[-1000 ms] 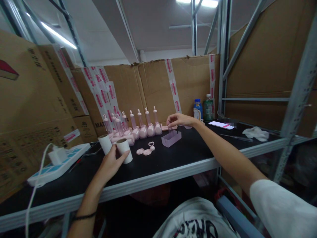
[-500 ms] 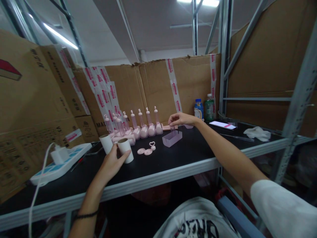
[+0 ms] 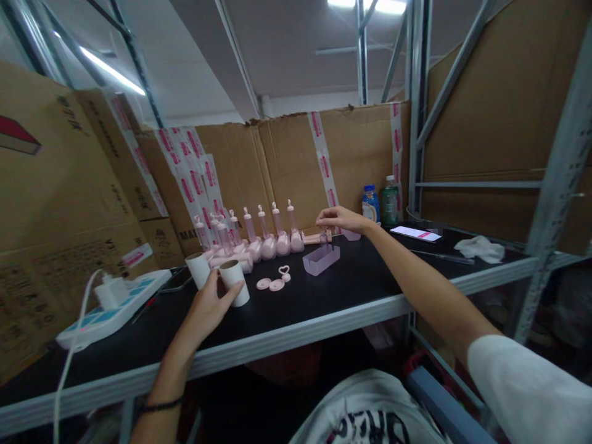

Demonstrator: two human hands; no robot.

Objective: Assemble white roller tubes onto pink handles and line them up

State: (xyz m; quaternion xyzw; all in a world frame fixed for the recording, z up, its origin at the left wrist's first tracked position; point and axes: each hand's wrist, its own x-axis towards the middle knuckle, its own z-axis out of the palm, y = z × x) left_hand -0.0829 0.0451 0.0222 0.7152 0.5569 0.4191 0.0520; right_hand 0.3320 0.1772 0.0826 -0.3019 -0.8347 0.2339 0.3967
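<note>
Rising slightly, perhaps: right hand (image 3: 340, 218).

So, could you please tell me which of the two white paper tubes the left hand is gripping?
The nearer tube: the left hand wraps it. The other tube stands behind, untouched.

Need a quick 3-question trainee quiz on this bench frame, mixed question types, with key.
1. True or false: the left hand grips a white cardboard tube.
2. Which is nearest the right hand? A) power strip B) clear purple tray C) white cloth
3. What shape is the open pink piece beside the two pink discs?

Key: 1 true; 2 B; 3 a heart.
</note>
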